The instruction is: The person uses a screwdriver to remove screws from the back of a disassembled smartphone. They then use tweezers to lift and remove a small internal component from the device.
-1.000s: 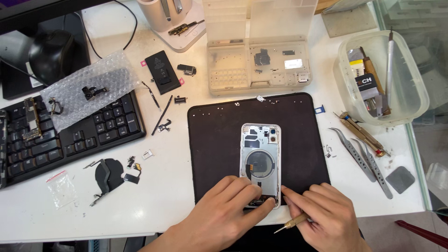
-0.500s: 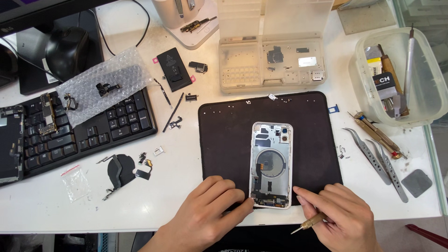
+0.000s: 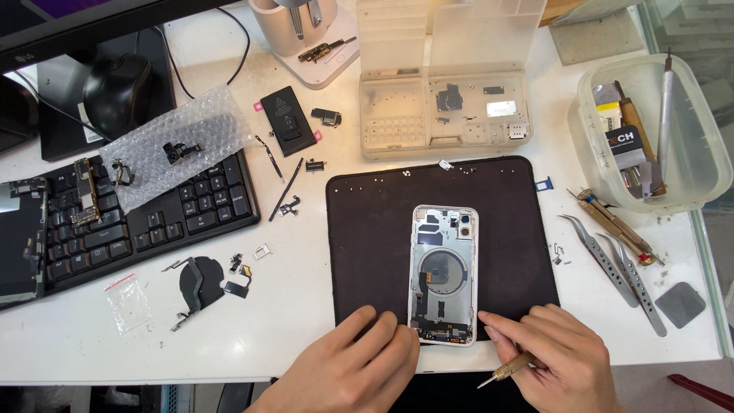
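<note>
Two hands flank the opened phone shell [image 3: 443, 275]: left hand [image 3: 348, 367] rests fingers curled, touching its lower corner; right hand [image 3: 554, 359] pinches a small screwdriver [image 3: 506, 371] just beside it.

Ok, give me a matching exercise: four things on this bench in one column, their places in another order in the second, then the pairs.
Things:
1. opened white phone housing
2. slim brass-handled screwdriver
3. sheet of clear bubble wrap
4. pair of steel tweezers

Places:
A. over the black keyboard's top edge
B. on the white table, right of the mat
C. in the right hand
D. on the black work mat

Pairs: 1-D, 2-C, 3-A, 4-B
</note>
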